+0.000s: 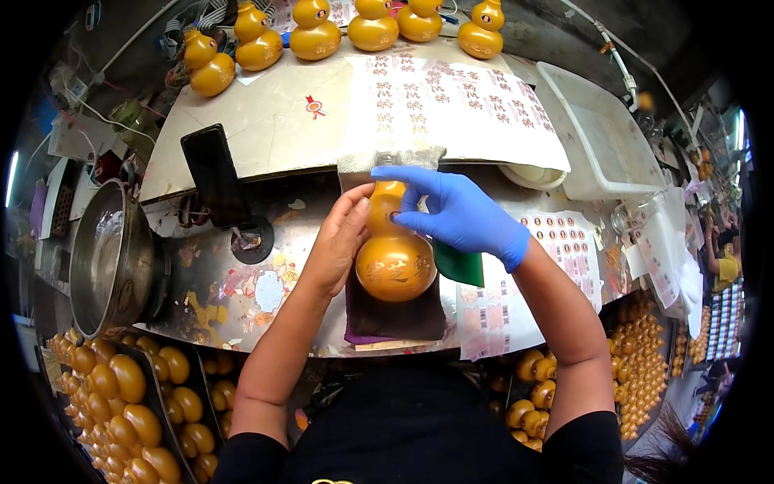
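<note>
A glossy amber gourd-shaped bottle [395, 270] with markings on its round lower bulb lies on a dark folded cloth [395, 315], its neck pointing away from me. My bare left hand [343, 238] is closed along the left side of its neck and waist. On the other side, my right hand [472, 214], in a blue glove, grips the upper bulb, index finger across the top. Its thumb presses by a small dark oval sticker [394, 216] on the upper bulb. A green flat piece [461, 264] sits under the right hand, beside the gourd.
Several finished gourds [314, 36] line the far board [266, 113], which carries a printed sheet [451, 105]. Sticker sheets [556, 234] lie at right, below a white plastic tub [592, 137]. A phone on a stand [211, 173] and a metal basin [101, 258] are left. Crates of gourds [121, 387] flank me.
</note>
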Demonstrator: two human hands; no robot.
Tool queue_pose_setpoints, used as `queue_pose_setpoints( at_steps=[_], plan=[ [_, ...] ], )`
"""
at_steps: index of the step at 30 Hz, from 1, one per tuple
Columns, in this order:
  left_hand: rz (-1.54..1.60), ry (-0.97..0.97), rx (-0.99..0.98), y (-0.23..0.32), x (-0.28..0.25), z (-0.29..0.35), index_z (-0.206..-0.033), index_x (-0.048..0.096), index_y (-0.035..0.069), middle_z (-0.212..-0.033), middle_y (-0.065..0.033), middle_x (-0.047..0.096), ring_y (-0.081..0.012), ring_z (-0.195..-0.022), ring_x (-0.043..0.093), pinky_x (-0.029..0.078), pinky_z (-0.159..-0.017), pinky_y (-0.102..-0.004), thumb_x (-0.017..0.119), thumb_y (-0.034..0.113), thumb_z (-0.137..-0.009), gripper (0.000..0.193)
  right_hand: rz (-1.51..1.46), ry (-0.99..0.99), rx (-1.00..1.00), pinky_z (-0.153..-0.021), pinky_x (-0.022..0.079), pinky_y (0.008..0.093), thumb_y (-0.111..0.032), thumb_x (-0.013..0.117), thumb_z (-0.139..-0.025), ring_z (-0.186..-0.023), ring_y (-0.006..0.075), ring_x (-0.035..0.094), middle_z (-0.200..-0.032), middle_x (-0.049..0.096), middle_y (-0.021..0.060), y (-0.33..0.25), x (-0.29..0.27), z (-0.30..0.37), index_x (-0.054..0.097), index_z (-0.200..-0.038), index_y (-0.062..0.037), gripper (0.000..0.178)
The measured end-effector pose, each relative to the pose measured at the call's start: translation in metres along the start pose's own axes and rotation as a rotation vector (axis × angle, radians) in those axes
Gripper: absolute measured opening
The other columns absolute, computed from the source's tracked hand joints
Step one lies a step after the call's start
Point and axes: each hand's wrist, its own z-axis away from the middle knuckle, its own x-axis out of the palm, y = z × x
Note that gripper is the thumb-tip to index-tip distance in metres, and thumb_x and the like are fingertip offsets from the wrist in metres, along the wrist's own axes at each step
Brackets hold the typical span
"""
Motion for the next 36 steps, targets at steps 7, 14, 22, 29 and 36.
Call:
queue_pose_setpoints(
  at_steps=[7, 14, 22, 29, 36],
  plan=[
    [-0.047, 0.014, 0.066, -0.002, 0.004, -0.003, -0.133, 0.040, 0.000, -0.125, -0.0132, 0.051, -0.0184, -0.117, 0.051, 0.043, -0.100, -0.0316, 0.063, 0.020, -0.091, 0.051, -0.256, 0.077, 0.160, -0.067, 0.047, 0.0240, -0.020, 0.073, -0.080, -0.067, 0.0091, 0.053, -0.074, 0.055, 0.0017, 0.018, 0.001, -0.008, 0.056, -0.129, -0.0111, 0.054],
    [-0.004, 0.003, 0.045, 0.001, 0.002, -0.004, -0.131, 0.042, -0.001, -0.124, -0.0127, 0.051, -0.0178, -0.113, 0.054, 0.045, -0.098, -0.0302, 0.065, 0.019, -0.090, 0.051, -0.461, 0.256, 0.442, -0.062, 0.046, 0.0216, -0.038, 0.075, -0.081, -0.067, 0.0076, 0.055, -0.074, 0.057, 0.0017, 0.024, 0.025, 0.009, 0.056, -0.093, -0.0022, 0.042],
    [-0.037, 0.050, 0.045, -0.001, 0.004, -0.007, -0.131, 0.042, -0.001, -0.125, -0.0113, 0.052, -0.0173, -0.113, 0.055, 0.045, -0.097, -0.0296, 0.062, 0.016, -0.092, 0.047, -0.514, 0.165, 0.459, -0.064, 0.043, 0.0184, -0.037, 0.069, -0.086, -0.072, 0.0047, 0.051, -0.080, 0.056, 0.0007, 0.034, 0.030, 0.011, 0.057, -0.103, -0.0028, 0.040],
    [0.016, 0.061, -0.004, 0.002, 0.004, -0.005, -0.131, 0.042, 0.000, -0.124, -0.0104, 0.053, -0.0171, -0.113, 0.055, 0.045, -0.098, -0.0294, 0.060, 0.014, -0.093, 0.044, -0.608, 0.216, 0.415, -0.061, 0.042, 0.0199, -0.042, 0.075, -0.081, -0.066, 0.0055, 0.050, -0.073, 0.054, -0.0001, 0.034, 0.033, 0.011, 0.058, -0.103, -0.0002, 0.050],
    [-0.042, 0.058, 0.063, -0.003, 0.005, -0.007, -0.131, 0.043, -0.002, -0.121, -0.0123, 0.053, -0.0175, -0.111, 0.055, 0.046, -0.094, -0.0286, 0.066, 0.021, -0.090, 0.052, -0.581, 0.188, 0.404, -0.059, 0.040, 0.0189, -0.042, 0.075, -0.081, -0.065, 0.0050, 0.049, -0.072, 0.053, -0.0001, 0.038, 0.033, 0.012, 0.058, -0.103, 0.0006, 0.051]
  ],
)
